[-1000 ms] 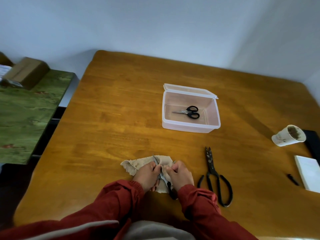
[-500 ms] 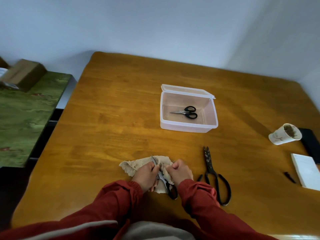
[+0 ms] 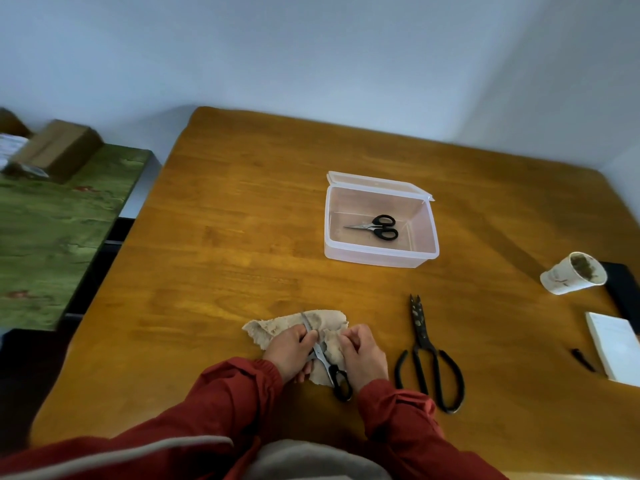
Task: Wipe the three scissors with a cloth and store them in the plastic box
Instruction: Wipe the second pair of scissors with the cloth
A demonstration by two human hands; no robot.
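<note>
A: Hands?
B: Left hand fingers curled round the blade of the grey-bladed scissors, which lie on the cloth at the near edge of the bench. Right hand fingers look to be pinching the cloth, though they are partly hidden.
A: The rest?
B: Small scissors flat inside the open plastic box. Large black scissors on the bench beside the right hand, not touching.
</note>
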